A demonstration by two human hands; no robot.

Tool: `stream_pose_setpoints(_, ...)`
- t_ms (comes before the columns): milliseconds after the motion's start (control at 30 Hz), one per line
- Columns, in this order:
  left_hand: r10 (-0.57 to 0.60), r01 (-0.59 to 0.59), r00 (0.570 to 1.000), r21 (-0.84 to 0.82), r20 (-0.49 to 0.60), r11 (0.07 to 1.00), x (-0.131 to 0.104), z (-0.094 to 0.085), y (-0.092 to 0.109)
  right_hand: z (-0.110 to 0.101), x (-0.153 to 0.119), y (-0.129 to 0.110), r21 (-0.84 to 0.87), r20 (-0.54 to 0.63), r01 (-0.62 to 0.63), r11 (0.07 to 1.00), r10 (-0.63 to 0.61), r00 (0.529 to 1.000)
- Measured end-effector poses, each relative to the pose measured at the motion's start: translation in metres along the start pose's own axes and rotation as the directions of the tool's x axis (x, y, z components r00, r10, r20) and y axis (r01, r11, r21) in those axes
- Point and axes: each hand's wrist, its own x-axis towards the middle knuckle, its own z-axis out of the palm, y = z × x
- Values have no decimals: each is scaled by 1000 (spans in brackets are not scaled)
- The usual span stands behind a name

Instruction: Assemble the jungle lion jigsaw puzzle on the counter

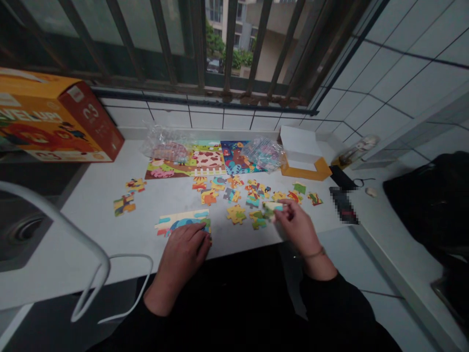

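My left hand [186, 247] rests over a joined strip of jigsaw puzzle [166, 218] at the front of the counter, its fingers lying flat and covering the lower part. Blue, cream and green show on the strip. Between the thumb and fingers of my right hand [296, 224] is a puzzle piece [273, 209] in cream, green and blue, held just above the counter. Close by it lie a green and yellow piece [258, 220] and a yellow piece [236, 214]. Several more loose pieces [209, 196] spread behind, and two others [124, 204] sit apart at the left.
Two picture sheets [208, 159] lie at the back under clear plastic bags [166, 146] of pieces. An open white and orange box [306, 166] stands right of them. At left are a large orange box [88, 122], a sink [25, 234] and a white curved tube [73, 230].
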Motion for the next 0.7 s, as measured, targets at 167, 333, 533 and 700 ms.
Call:
stream_pose_setpoints(167, 26, -27, 999, -28, -27, 999, 2, 0, -2, -91, 21, 81, -157, -209, -269, 950, 234, 949)
stream_pose_setpoints(333, 37, -38, 999, -4, -16, 999, 2, 4, -4, -113, 15, 121, -255, -212, -367, 895, 318, 924)
stream_pose_setpoints(533, -39, 39, 998, -3, 41, 999, 1, -2, 7, -103, 11, 144, -402, -287, -332, 853, 227, 931)
stream_pose_setpoints(700, -75, 76, 996, -30, 55, 997, 2, -9, 14, -97, 18, 149, -399, -289, -342, 851, 238, 927)
